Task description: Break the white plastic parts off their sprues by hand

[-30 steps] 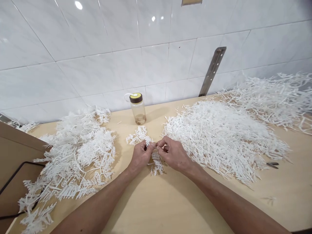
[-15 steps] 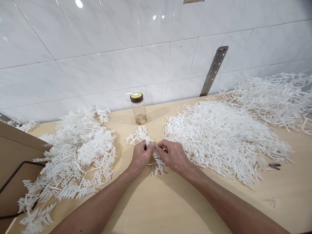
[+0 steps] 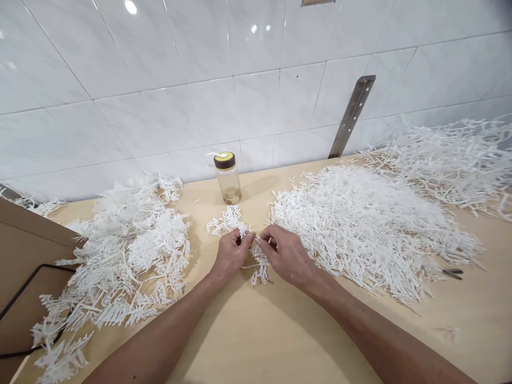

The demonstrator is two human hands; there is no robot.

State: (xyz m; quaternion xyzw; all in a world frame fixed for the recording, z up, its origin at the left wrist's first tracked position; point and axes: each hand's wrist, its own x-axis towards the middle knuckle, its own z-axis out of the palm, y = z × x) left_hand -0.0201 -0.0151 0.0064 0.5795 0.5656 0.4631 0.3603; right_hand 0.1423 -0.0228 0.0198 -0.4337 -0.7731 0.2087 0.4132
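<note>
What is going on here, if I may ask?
A person's bare left hand and bare right hand are close together, seemingly both pinching one small, white, finely branched sprig. A loose heap of white branching strands lies left, a larger white heap right, and a clear bottle with a dark, yellow-topped lid stands beyond.

Has a bare left hand [image 3: 230, 255] and a bare right hand [image 3: 288, 256], with slim wrists [image 3: 212, 281]. Continues into bare forearms [image 3: 360, 322], widening toward the lower edge of view. Bears one small round spot [image 3: 134, 377] on the left forearm [image 3: 168, 326].
</note>
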